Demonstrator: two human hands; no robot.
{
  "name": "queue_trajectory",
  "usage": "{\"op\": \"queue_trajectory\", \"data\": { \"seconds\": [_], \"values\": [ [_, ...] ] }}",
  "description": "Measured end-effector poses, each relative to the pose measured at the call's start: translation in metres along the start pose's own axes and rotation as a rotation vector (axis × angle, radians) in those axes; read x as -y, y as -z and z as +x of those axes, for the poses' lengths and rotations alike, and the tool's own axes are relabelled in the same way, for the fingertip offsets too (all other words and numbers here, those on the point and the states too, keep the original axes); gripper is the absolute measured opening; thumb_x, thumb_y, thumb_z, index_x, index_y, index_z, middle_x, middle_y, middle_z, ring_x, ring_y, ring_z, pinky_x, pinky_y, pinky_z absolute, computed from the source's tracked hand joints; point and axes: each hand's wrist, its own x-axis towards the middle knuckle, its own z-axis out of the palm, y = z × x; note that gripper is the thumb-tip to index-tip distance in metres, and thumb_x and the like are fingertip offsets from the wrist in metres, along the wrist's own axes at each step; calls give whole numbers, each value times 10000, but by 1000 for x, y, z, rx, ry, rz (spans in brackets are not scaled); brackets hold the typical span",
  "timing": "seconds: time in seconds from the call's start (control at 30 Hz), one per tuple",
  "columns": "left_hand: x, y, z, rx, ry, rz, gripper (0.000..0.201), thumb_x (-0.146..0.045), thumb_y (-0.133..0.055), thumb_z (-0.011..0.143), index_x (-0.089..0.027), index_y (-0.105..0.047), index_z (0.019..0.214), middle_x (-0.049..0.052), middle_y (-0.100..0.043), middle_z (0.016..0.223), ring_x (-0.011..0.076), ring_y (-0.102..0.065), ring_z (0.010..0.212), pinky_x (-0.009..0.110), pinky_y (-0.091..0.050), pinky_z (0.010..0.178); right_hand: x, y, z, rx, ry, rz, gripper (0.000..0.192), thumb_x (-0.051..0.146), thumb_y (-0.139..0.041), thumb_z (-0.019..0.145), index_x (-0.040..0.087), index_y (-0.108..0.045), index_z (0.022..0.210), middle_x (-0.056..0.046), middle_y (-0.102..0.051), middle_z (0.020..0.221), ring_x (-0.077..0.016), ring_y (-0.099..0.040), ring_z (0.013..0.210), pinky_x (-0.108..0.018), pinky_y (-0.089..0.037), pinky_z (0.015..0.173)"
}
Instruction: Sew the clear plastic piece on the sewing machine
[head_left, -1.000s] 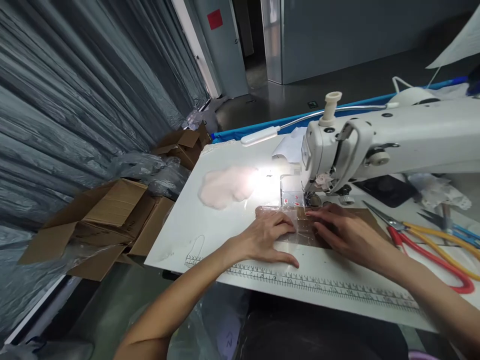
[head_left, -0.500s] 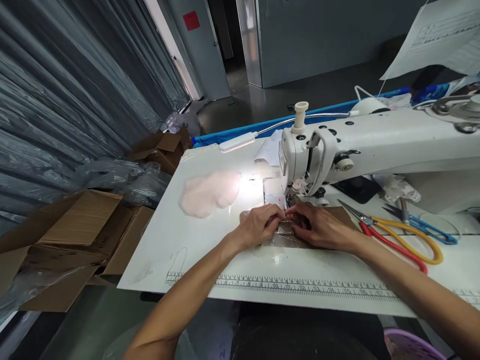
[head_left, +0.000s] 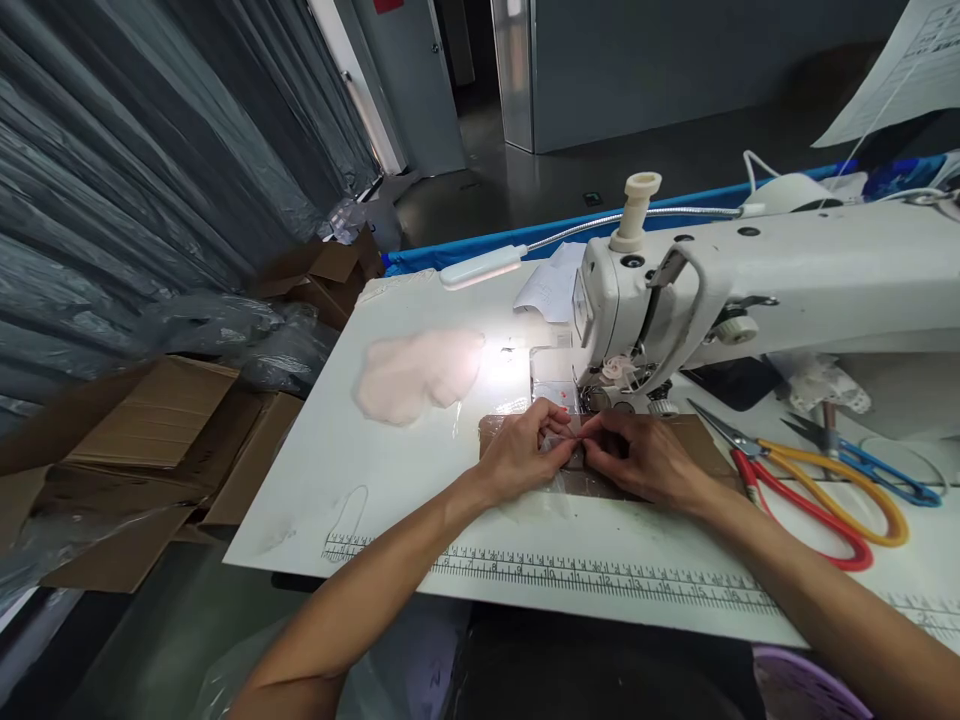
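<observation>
White table (head_left: 390, 500) w/ printed ruler along front edge, centre frame. Left hand (head_left: 521, 455) + right hand (head_left: 645, 460) pinch small clear plastic piece w/ red marks (head_left: 570, 440) between fingertips, over brown card sheet (head_left: 694, 440), just in front of white sewing machine (head_left: 750, 290) needle area. Judgement: keep edges flush, fingertips clear of needle, feed flat. Piece mostly hidden by fingers; needle, presser foot hard to see. Red/yellow-handled scissors (head_left: 810, 490) at right.
</observation>
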Motion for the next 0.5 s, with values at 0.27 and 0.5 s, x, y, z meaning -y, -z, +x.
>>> {"op": "queue_trajectory", "data": {
  "seconds": [0.27, 0.5],
  "values": [
    [-3, 1, 0, -4, 23, -69, 208, -225, -604, 822, -193, -529, 1013, -13, -708, 826, 90, -629, 612, 203, -487, 526, 4, -3, 0, -43, 5, -80, 165, 329, -525, 813, 210, -631, 850, 10, -612, 652, -121, -521, 543, -242, -359, 531],
    [1, 0, 1, 74, 19, -189, 184, -198, -595, 807, -184, -520, 974, -12, -672, 809, 91, -624, 681, 213, -536, 623, 10, -4, 5, -155, -157, -52, 162, 352, -550, 787, 202, -569, 728, 11, -582, 611, -123, -489, 523, -250, -343, 531]
  ]
}}
